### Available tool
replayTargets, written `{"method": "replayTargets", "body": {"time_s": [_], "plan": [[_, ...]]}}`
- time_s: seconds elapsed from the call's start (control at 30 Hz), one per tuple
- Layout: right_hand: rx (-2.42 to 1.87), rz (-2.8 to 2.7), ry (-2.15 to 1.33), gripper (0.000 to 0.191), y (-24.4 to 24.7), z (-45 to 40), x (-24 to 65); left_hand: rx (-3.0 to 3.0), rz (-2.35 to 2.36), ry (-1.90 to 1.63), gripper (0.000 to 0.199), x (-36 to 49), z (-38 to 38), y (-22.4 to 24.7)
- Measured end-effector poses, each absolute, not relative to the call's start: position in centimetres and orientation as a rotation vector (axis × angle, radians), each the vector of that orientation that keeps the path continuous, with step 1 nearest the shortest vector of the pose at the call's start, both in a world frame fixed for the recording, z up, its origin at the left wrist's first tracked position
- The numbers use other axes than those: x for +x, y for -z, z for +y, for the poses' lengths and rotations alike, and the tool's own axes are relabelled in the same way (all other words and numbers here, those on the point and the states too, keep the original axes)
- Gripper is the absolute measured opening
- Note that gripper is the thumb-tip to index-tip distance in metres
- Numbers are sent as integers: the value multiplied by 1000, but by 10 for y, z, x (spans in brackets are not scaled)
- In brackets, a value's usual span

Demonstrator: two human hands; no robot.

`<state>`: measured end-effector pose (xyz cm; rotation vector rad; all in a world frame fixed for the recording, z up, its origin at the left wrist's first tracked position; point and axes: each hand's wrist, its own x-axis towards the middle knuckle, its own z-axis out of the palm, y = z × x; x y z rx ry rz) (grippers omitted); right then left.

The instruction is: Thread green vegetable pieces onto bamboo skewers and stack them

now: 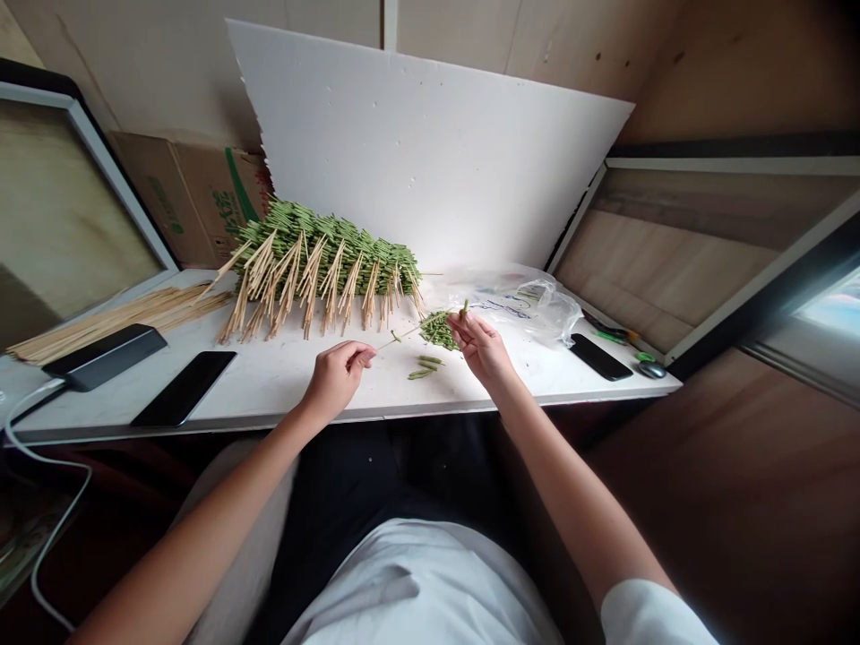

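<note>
My left hand (pixel 339 374) is closed in a pinch on the end of a thin wooden skewer (pixel 408 333), which points up and right toward my other hand. My right hand (pixel 481 348) pinches a short piece of green bean (pixel 466 307) near the skewer's far end; whether the tip is in it is hidden by the fingers. A small green piece (pixel 396 337) shows along the skewer; I cannot tell if it is on it or behind it. Close by lie a pile of cut green bean pieces (pixel 436 330) and several loose pieces (pixel 423 368).
Skewered green beans (pixel 329 255) are stacked at the back left, sticks facing me. Bare skewers (pixel 127 313) lie at left, near a black device (pixel 107 356) and a phone (pixel 184 387). Rightward are a plastic bag (pixel 554 313), another phone (pixel 600 356) and scissors (pixel 611 331).
</note>
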<state>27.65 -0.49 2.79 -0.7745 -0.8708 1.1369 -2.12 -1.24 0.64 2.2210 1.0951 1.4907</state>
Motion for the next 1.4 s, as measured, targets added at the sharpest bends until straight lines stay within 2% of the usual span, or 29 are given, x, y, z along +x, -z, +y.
{"method": "replayTargets", "body": {"time_s": [0.2,0.63,1.4], "plan": [[-782,-843,-1059,37,-28,-5,275,2244,1072,-1488,24,-20,-14,-7],[-739,-880,-1154,29,-35,-11,271,2266,1079,-1470,24,-21,-16,-7],[-808,-962,-1037,31,-31,-11,268,2377,1096,-1455,22,-22,-17,-5]]}}
